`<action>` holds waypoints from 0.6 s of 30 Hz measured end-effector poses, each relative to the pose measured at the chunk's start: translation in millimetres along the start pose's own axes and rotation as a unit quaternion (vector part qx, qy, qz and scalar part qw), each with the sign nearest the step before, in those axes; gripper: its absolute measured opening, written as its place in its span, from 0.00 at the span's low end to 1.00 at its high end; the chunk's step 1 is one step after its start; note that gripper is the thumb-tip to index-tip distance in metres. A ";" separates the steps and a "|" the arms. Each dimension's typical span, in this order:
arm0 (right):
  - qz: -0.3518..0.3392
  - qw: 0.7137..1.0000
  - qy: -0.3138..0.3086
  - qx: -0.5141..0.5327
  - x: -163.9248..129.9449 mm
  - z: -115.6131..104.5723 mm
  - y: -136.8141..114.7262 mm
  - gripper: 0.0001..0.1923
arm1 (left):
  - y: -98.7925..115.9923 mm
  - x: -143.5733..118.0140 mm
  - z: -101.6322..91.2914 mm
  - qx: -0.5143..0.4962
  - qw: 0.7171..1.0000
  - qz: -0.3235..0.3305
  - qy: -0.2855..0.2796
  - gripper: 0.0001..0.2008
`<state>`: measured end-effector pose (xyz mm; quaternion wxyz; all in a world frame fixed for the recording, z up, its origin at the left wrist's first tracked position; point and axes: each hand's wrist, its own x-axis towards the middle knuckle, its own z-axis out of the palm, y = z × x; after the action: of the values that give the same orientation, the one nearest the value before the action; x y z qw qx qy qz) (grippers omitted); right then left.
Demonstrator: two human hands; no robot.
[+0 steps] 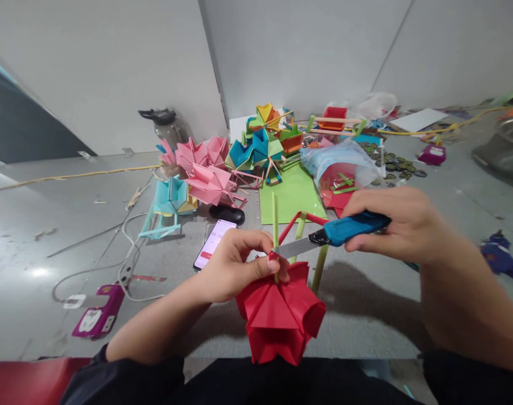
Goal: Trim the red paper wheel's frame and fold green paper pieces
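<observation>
Nearest, held over the near edge of the table, is the red craft: folded paper with sharp pleats, flaring points and hollow cups. Three green strips run up from around it, and one bent red strip makes a peak behind it. The left hand pinches the craft's strips between thumb and fingers. The right hand is closed around the blue handle of one knife, its blade out and its tip at the left fingertips; whether it cuts in cannot be told.

To the left lies a purple socket block. Beyond the hands are one phone, one black case and one green sheet. Past these, a clear bag holds red paper and green strips. Left of it stand one light-blue craft and at least three pink crafts. Farther back is one bottle with a dark lid; its contents cannot be made out.
</observation>
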<state>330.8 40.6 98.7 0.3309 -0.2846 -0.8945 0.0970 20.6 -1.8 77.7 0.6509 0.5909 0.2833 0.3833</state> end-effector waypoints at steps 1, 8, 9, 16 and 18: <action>-0.001 1.000 0.001 -0.002 0.3 1.9 -1.8 0.23 | 0.3 0.9 0.0 0.010 1.000 0.001 0.002 0.23; -0.001 1.000 0.019 -0.022 -0.3 4.2 -9.9 0.23 | -0.5 2.3 -2.7 0.022 0.999 0.027 -0.011 0.21; 0.002 0.999 0.022 -0.024 -0.9 2.5 -8.2 0.24 | -1.0 1.9 -2.9 0.010 1.000 0.025 -0.016 0.20; 0.006 1.000 0.008 -0.014 0.3 9.4 -9.3 0.26 | -0.7 1.6 -1.7 0.039 0.999 0.017 -0.007 0.22; 0.002 1.000 0.004 -0.005 1.1 12.7 -12.2 0.27 | -0.1 0.9 -1.4 0.064 0.998 0.024 -0.004 0.23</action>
<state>316.5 31.4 94.1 0.3330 -0.2881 -0.8931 0.0920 20.0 -0.2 77.5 0.6036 0.6395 0.2899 0.3777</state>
